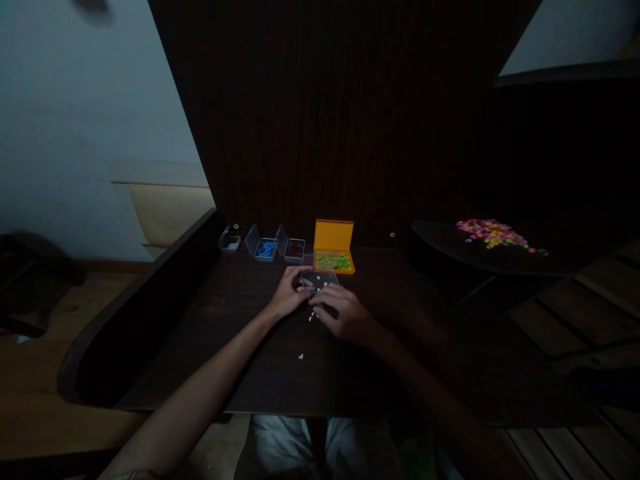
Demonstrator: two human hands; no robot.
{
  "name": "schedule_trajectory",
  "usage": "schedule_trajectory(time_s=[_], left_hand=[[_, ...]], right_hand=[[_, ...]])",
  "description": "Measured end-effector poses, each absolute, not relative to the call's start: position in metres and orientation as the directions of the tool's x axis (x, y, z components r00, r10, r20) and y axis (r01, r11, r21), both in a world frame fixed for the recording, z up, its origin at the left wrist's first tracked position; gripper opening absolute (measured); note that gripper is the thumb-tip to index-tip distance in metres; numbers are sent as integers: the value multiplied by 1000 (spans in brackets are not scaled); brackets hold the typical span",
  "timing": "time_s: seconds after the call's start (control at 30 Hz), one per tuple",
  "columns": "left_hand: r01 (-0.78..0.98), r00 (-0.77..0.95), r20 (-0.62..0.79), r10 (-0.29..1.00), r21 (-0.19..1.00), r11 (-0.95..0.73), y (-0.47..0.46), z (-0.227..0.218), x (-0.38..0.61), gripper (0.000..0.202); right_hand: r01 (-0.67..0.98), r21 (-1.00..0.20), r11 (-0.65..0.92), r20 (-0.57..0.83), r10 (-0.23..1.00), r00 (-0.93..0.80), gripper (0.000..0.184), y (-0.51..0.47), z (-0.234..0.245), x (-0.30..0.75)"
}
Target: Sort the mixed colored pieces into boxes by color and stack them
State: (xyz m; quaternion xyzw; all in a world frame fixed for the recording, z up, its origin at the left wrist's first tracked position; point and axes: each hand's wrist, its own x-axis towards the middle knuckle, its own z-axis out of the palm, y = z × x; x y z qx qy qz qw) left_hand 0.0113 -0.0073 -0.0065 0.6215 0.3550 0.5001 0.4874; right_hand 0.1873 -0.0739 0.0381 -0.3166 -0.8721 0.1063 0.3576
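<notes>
My left hand [291, 291] grips the left side of a clear plastic box [327, 274], its thumb along the near edge. A few small pale pieces lie in the box. My right hand [345, 312] is at the box's near right side, its fingers bent and close together; what they hold, if anything, is too small to make out. Below the fingers, several small pale pieces [313, 316] are scattered on the dark tabletop. One more pale piece [301, 357] lies nearer to me.
Behind the hands stand an open orange box [334, 235] with green pieces, a clear box with dark pieces [295, 249], one with blue pieces [265, 249] and a small clear case [231, 243]. Colourful round pieces [495, 233] are heaped on a shelf at right.
</notes>
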Motion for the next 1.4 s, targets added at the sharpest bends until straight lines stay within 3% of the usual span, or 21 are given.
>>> schedule_trajectory(time_s=[0.07, 0.2, 0.3, 0.43, 0.7, 0.93, 1.07, 1.4], left_hand=[[-39, 233, 259, 937, 965, -258, -7, -6, 12, 48], [-56, 224, 217, 950, 976, -210, -5, -5, 11, 52], [-80, 197, 204, 959, 978, -192, -4, -4, 10, 53], [-90, 159, 214, 964, 975, -202, -2, -1, 7, 51], [-89, 95, 228, 969, 971, -220, -2, 7, 3, 45], [-91, 100, 233, 967, 970, -224, -3, 7, 4, 41], [-103, 97, 212, 972, 974, -202, -3, 8, 5, 41], [-185, 267, 236, 934, 964, -190, -3, 2, 4, 48]], right_hand=[[468, -387, 794, 524, 607, -597, 9, -94, 27, 178], [522, -322, 790, 425, 613, -666, 31, -118, 8, 163], [633, -286, 720, 363, 692, -624, 45, -118, 3, 162], [737, -290, 611, 337, 786, -518, 47, -106, 2, 171], [786, -289, 547, 266, 834, -483, 58, -85, -2, 184], [699, -365, 615, 293, 789, -540, 34, -73, -1, 191], [662, -408, 629, 243, 774, -585, 22, -72, 6, 196], [621, -515, 592, 216, 790, -574, 23, -65, 9, 203]])
